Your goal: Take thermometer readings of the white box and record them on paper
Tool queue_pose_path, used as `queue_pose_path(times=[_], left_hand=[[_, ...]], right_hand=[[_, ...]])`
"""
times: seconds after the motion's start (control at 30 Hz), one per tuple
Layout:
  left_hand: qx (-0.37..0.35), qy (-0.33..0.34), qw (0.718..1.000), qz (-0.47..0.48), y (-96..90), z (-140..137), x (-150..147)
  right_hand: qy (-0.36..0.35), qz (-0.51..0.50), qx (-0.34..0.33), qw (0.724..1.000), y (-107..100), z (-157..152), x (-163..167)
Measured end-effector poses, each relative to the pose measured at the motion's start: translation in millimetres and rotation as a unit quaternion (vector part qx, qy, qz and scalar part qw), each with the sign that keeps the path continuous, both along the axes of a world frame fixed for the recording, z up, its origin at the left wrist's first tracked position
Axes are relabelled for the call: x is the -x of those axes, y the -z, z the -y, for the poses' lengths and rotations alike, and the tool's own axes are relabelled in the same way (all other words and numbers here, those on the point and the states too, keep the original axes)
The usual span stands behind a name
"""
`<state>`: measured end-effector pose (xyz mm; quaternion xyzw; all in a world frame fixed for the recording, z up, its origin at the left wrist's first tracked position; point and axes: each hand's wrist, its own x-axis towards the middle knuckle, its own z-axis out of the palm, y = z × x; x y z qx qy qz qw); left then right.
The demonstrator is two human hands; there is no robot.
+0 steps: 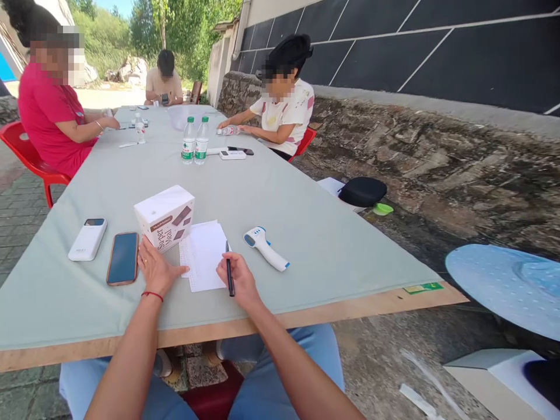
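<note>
My right hand [240, 277] grips a black pen [230, 271], held upright over the right edge of the white paper [205, 248]. Lines of small print or writing run along the paper's left side, too small to read. My left hand [158, 271] lies open on the table, its thumb stretched to the paper's lower left edge and its fingers against the foot of a white box [164, 216] with brown pictures on it. Close beside that hand on the left is a smartphone [122, 258] with a dark screen. To the right of the paper lies a white infrared thermometer [266, 248].
A white power bank [88, 240] lies left of the phone. Two water bottles [195, 143] stand further back on the cloth-covered table [306, 233]. Three people sit around the far part. A blue patterned round item [503, 280] is at the right, beyond the table edge.
</note>
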<state>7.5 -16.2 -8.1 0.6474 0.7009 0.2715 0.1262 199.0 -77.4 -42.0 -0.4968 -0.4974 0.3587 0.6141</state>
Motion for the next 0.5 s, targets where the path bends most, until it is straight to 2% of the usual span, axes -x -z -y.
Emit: queue_pose_path(times=[0.07, 0.17, 0.27, 0.4, 0.5], left_hand=[[0.003, -0.003, 1.000, -0.005, -0.4, 0.3, -0.2], [0.015, -0.006, 1.000, -0.006, -1.0, -0.1, 0.7], [0.011, -0.003, 1.000, -0.006, -0.7, -1.0, 2.3], [0.005, 0.003, 1.000, -0.002, 0.9, -1.8, 3.6], [0.002, 0.005, 1.000, 0.002, 1.4, -1.6, 3.5]], right_hand=[[-0.005, -0.015, 0.014, 1.000, 1.5, 8.8, 5.1], [-0.053, -0.026, 0.032, 0.998, -3.6, 17.0, 12.7], [-0.075, 0.005, 0.065, 0.995, -10.4, 19.4, 17.8], [-0.030, 0.079, 0.103, 0.991, -8.4, 16.5, 21.7], [-0.006, 0.086, 0.107, 0.991, -3.4, 13.6, 24.0]])
